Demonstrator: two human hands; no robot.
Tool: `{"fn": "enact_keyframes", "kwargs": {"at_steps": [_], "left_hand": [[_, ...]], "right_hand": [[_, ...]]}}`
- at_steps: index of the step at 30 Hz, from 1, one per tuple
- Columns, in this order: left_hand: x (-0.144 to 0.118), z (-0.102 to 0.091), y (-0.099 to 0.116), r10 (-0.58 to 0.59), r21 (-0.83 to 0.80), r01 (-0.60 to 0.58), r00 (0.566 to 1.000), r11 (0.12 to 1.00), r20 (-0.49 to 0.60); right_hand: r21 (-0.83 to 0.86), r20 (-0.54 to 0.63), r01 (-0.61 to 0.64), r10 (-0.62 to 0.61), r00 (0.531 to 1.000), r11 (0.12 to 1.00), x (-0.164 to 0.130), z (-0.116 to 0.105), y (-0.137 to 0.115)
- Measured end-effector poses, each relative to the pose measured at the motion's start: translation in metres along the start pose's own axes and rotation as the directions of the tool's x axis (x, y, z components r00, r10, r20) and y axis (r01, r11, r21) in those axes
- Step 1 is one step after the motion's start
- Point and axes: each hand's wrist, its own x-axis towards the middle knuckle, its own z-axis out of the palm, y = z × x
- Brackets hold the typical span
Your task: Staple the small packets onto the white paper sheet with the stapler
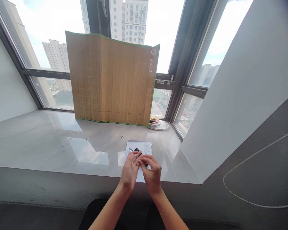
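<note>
My left hand point(130, 171) is over the sheet of white paper point(132, 143), palm turned inward and fingers drawn together around something too small to make out. My right hand point(152, 175) meets it at the fingertips, thumb and forefinger pinched; what they grip is hidden. Just beyond the fingers, a small black object point(136, 149) and a thin silver piece point(131, 149) lie on the paper. A dark item with an orange part point(147, 164) shows partly behind my right fingers. Printed or written marks cover the paper's right side point(148, 148).
The glossy pale sill point(50, 140) ends at a front edge below my wrists. A brown bamboo mat point(115, 83) stands against the windows. Beside it are stacked plates point(159, 124). Small silver bits point(121, 136) lie on the sill. A pale cord point(247, 159) hangs at right.
</note>
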Motion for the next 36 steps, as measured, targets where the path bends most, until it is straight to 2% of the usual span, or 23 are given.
{"fn": "enact_keyframes", "kwargs": {"at_steps": [1,2,3,4,5,6,7,8,9,11,13,17,21,24,28,32,36], "left_hand": [[0.005,-0.009,0.001,0.100,0.186,-0.097,0.995,0.978,-0.007],[0.012,-0.022,0.003,0.214,0.403,-0.196,0.977,0.894,-0.001],[0.018,-0.037,0.004,0.321,0.608,-0.266,0.947,0.748,0.019],[0.025,-0.054,0.005,0.401,0.772,-0.271,0.916,0.575,0.024],[0.032,-0.072,0.006,0.439,0.899,-0.203,0.898,0.389,0.013],[0.037,-0.089,0.005,0.451,0.977,-0.063,0.892,0.203,-0.036],[0.042,-0.105,0.003,0.452,0.997,0.071,0.888,0.034,-0.079],[0.046,-0.118,0.000,0.434,0.982,0.156,0.896,-0.111,-0.094],[0.049,-0.129,-0.003,0.424,0.951,0.212,0.900,-0.227,-0.099],[0.052,-0.140,-0.010,0.403,0.891,0.255,0.911,-0.377,-0.090],[0.053,-0.142,-0.014,0.397,0.856,0.266,0.915,-0.444,-0.078],[0.052,-0.141,-0.014,0.395,0.837,0.271,0.916,-0.476,-0.073],[0.054,-0.144,-0.014,0.414,0.822,0.283,0.908,-0.495,-0.063],[0.057,-0.147,-0.016,0.424,0.811,0.286,0.904,-0.511,-0.052],[0.057,-0.147,-0.017,0.418,0.810,0.279,0.907,-0.516,-0.046],[0.052,-0.139,-0.012,0.384,0.778,0.281,0.922,-0.561,-0.056],[0.068,-0.121,0.005,0.316,0.769,0.275,0.943,-0.577,-0.100]], "right_hand": [[-0.061,-0.034,0.015,-0.017,0.999,0.998,0.003,-0.005,0.009],[-0.124,-0.058,0.021,-0.028,0.998,0.992,0.007,-0.011,0.022],[-0.179,-0.070,0.015,-0.028,0.997,0.984,0.012,-0.018,0.038],[-0.227,-0.079,-0.007,-0.012,0.997,0.974,0.018,-0.026,0.057],[-0.266,-0.080,-0.042,0.021,0.997,0.963,0.025,-0.035,0.077],[-0.298,-0.068,-0.078,0.061,0.996,0.951,0.032,-0.043,0.097],[-0.328,-0.060,-0.120,0.106,0.993,0.937,0.041,-0.050,0.116],[-0.357,-0.049,-0.157,0.150,0.987,0.921,0.051,-0.056,0.133],[-0.381,-0.029,-0.186,0.190,0.981,0.906,0.062,-0.060,0.148],[-0.429,0.002,-0.223,0.248,0.969,0.875,0.086,-0.063,0.171],[-0.480,0.008,-0.246,0.284,0.959,0.842,0.112,-0.060,0.185],[-0.526,0.008,-0.255,0.304,0.953,0.812,0.150,-0.042,0.202],[-0.536,0.048,-0.247,0.321,0.946,0.807,0.161,-0.027,0.216],[-0.553,0.058,-0.244,0.329,0.943,0.797,0.160,-0.026,0.219],[-0.602,0.041,-0.240,0.329,0.943,0.762,0.147,-0.034,0.212],[-0.688,0.044,-0.233,0.359,0.932,0.688,0.104,-0.040,0.191],[-0.829,0.183,-0.039,0.336,0.924,0.559,0.057,-0.039,0.165]]}}
